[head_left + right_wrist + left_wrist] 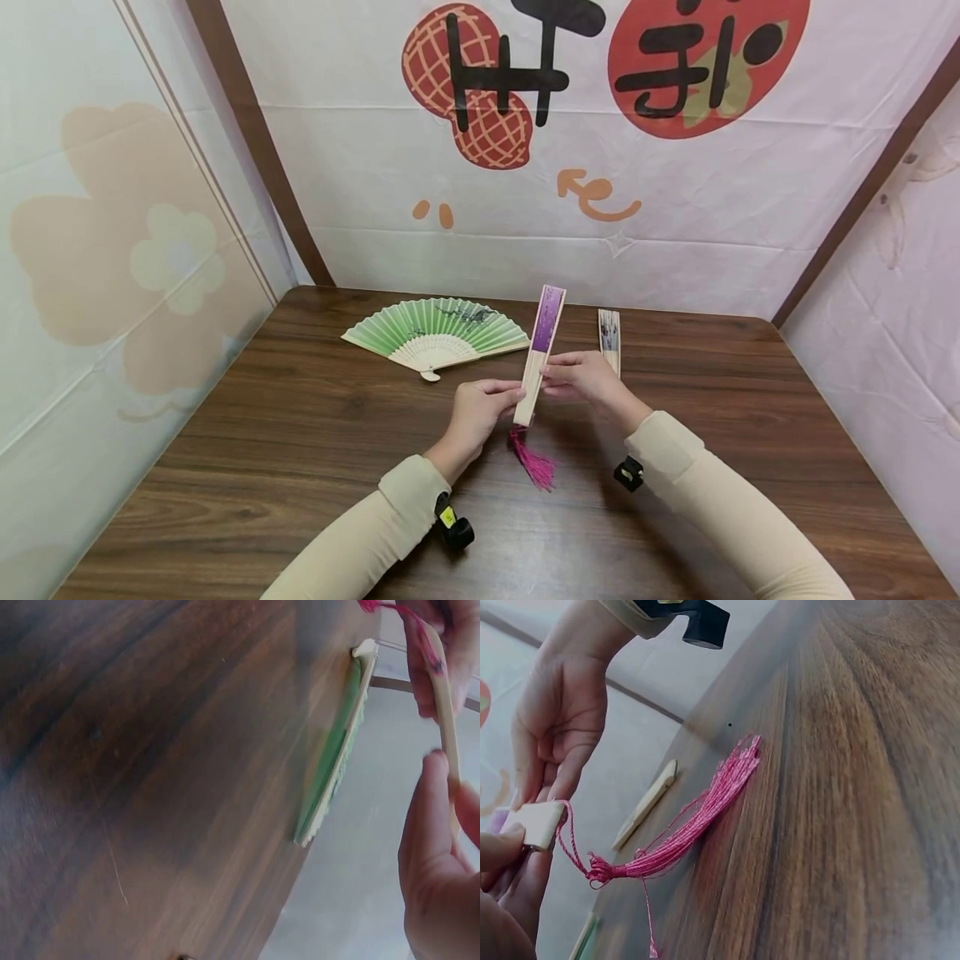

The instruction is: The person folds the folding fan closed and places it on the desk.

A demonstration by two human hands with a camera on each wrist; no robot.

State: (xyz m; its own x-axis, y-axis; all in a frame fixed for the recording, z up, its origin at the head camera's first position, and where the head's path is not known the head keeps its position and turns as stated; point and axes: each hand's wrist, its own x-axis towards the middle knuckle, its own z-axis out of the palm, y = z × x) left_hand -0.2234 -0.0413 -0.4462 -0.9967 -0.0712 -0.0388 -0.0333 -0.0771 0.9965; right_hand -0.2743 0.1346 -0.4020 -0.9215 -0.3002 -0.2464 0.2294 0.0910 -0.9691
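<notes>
Between both hands, a folded purple hand fan (548, 325) with pale wooden ribs is held up over the table. My left hand (476, 414) pinches it near its lower end, thumb on the front rib. Higher up on the opposite side, my right hand (588, 382) grips the ribs between thumb and fingers. From the fan's base hangs a pink tassel (697, 821) on a twisted cord. An opened green fan (442, 327) with a dark painted design lies at the back left. Behind my right hand lies another folded fan (610, 333), its lower part hidden.
The brown wood-grain table (337, 500) ends at a white printed cloth wall (360, 167) at the back, with more cloth walls at both sides. Small black cameras sit on the wrists, the left one (454, 527) close above the table.
</notes>
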